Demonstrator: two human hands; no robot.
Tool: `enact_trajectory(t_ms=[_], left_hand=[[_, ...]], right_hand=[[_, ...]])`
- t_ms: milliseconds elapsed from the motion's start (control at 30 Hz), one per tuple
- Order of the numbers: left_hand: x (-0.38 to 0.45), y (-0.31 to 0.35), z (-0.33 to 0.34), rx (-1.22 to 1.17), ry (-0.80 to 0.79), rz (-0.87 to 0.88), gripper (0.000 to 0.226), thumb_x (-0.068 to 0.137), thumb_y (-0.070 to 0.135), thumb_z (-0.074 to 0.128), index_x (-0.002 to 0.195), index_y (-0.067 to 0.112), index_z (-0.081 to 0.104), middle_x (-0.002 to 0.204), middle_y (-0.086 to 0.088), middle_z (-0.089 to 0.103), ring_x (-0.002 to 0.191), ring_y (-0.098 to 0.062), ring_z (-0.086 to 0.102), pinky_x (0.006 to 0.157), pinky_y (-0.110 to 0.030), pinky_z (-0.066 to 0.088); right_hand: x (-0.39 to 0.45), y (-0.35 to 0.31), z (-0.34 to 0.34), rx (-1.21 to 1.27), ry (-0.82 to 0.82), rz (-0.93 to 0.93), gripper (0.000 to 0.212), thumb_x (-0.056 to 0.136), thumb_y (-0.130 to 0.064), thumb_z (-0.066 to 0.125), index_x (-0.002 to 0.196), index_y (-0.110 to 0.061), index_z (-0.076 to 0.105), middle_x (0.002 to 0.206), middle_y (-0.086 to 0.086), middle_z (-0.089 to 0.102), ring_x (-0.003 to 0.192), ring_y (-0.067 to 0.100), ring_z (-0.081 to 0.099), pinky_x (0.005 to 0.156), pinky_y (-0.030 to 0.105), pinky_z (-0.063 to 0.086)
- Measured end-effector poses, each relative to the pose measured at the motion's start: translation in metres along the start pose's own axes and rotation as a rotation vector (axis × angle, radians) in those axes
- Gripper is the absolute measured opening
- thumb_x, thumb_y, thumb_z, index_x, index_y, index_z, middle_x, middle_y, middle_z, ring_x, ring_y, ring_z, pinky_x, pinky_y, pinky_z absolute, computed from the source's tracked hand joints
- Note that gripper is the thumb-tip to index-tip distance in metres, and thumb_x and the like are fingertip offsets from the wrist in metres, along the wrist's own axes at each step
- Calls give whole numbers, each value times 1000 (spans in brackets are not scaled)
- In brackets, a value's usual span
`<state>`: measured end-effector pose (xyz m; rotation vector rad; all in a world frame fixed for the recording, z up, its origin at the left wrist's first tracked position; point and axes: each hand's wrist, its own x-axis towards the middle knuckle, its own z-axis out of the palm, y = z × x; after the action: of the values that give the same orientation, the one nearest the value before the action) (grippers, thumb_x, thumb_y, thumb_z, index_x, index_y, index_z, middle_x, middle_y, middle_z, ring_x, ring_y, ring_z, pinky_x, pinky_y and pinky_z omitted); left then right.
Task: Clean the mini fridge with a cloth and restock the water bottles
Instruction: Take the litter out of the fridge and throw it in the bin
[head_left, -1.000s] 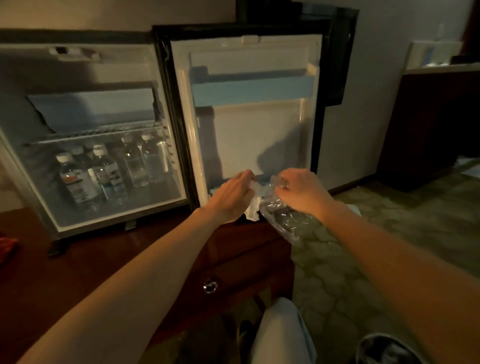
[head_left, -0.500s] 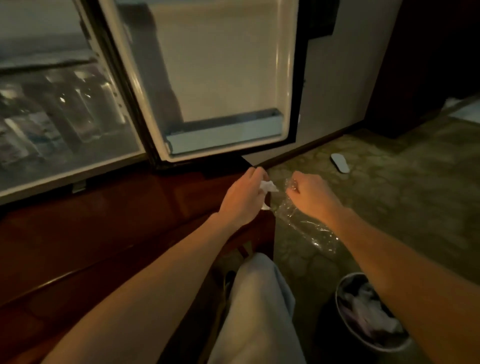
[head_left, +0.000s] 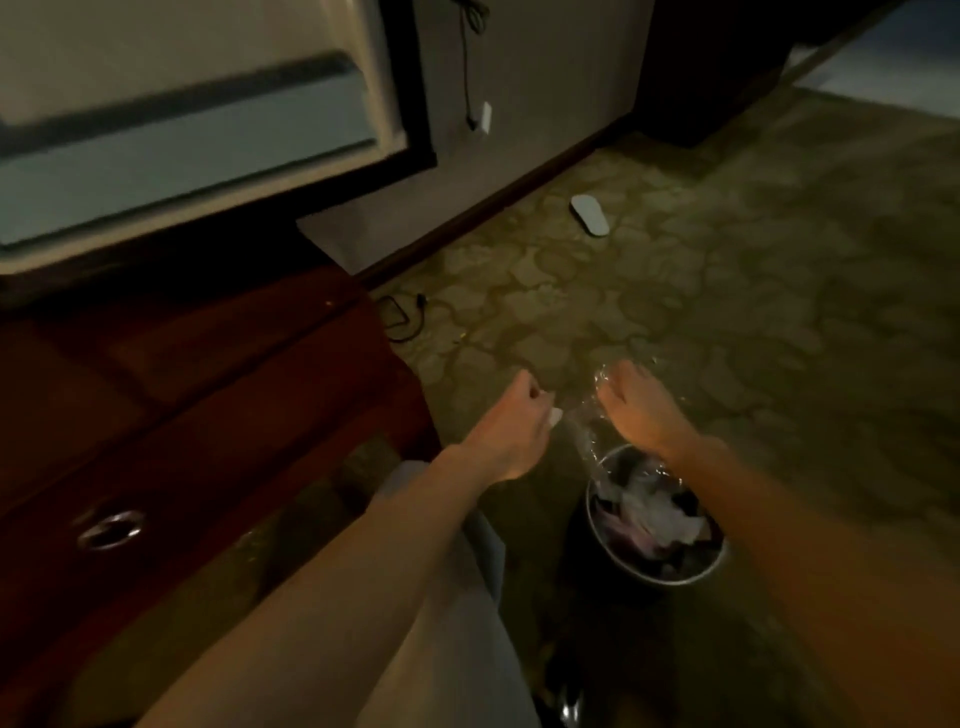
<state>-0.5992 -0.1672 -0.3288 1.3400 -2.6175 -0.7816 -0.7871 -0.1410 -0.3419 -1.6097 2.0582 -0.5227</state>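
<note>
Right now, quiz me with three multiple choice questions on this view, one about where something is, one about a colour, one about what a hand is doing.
1. Where is the waste bin?
A. on the dresser
B. on the carpet below the right hand
C. inside the fridge

2. What colour is the dresser?
A. white
B. blue
C. reddish brown

3. What is the right hand doing?
A. pinching clear plastic wrap
B. lying flat on the carpet
C. pulling the drawer handle

Answers:
1 B, the bin stands on the carpet, under the right wrist.
2 C, its wood looks dark red-brown.
3 A, the clear plastic wrap trails from its curled fingers towards the bin.
</note>
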Motion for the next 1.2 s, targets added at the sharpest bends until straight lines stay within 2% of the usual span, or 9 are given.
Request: enact_trajectory(t_ms=[133, 367, 533, 633, 733, 833, 900, 1000, 1200], left_hand=[[25, 9, 60, -89, -108, -40, 56, 94, 4, 52, 146, 15, 36, 135, -7, 35, 114, -27, 52, 101, -40, 47], [63, 24, 149, -259, -168, -181, 33, 88, 18, 67, 113, 24, 48, 113, 0, 63, 101, -16, 62, 84, -38, 57], [81, 33, 199, -151, -220, -192, 16, 90, 20, 64, 104, 25, 57, 103, 1, 66, 97, -18, 64, 87, -39, 55], [89, 33, 221, -131, -255, -195, 22, 89, 16, 65, 110, 23, 62, 115, -1, 65, 111, -18, 60, 96, -38, 50], [95, 29, 230, -137, -339, -176, 51, 88, 20, 69, 135, 18, 51, 145, -2, 47, 133, -22, 45, 109, -39, 37], [95, 18, 233, -118, -391, -166, 81, 87, 28, 71, 153, 20, 25, 161, -1, 23, 146, -22, 26, 117, -43, 27], [92, 10, 233, -165, -404, -180, 90, 84, 31, 73, 155, 23, 18, 162, 2, 20, 147, -20, 24, 118, -44, 27], [86, 5, 219, -207, -394, -165, 92, 83, 31, 74, 155, 25, 18, 160, 2, 24, 146, -18, 25, 117, -44, 29], [74, 8, 182, -232, -274, -144, 73, 86, 42, 68, 149, 28, 33, 149, 4, 43, 135, -16, 42, 108, -46, 41]], right_hand=[[-7, 66, 15, 6, 2, 126, 30, 96, -28, 55, 112, -3, 51, 112, 18, 57, 96, 29, 55, 81, 35, 44], [-23, 149, 43, 58, -36, 301, 33, 93, -33, 62, 118, -14, 49, 101, 1, 58, 77, 11, 57, 58, 21, 40], [-22, 195, 69, 93, -81, 446, 32, 91, -36, 64, 114, -18, 50, 98, 2, 61, 78, 15, 61, 68, 33, 55], [-21, 210, 86, 83, -118, 479, 32, 89, -37, 67, 110, -16, 55, 97, 2, 61, 82, 17, 59, 70, 32, 50], [-22, 218, 102, 50, -156, 453, 34, 87, -35, 70, 107, -11, 59, 95, 4, 60, 87, 20, 58, 67, 27, 39], [-21, 219, 112, 45, -149, 484, 57, 80, -44, 75, 118, -9, 51, 113, 11, 62, 102, 26, 60, 78, 36, 49], [-19, 214, 113, 112, -101, 522, 76, 75, -45, 79, 129, -7, 40, 127, 14, 57, 113, 30, 58, 90, 45, 51], [-16, 203, 107, 197, -73, 549, 101, 67, -48, 84, 142, -10, 29, 143, 14, 45, 128, 31, 47, 102, 47, 45], [-15, 175, 89, -63, -29, 363, 128, 57, -77, 73, 152, -13, 15, 156, 10, 29, 142, 28, 30, 115, 53, 28]])
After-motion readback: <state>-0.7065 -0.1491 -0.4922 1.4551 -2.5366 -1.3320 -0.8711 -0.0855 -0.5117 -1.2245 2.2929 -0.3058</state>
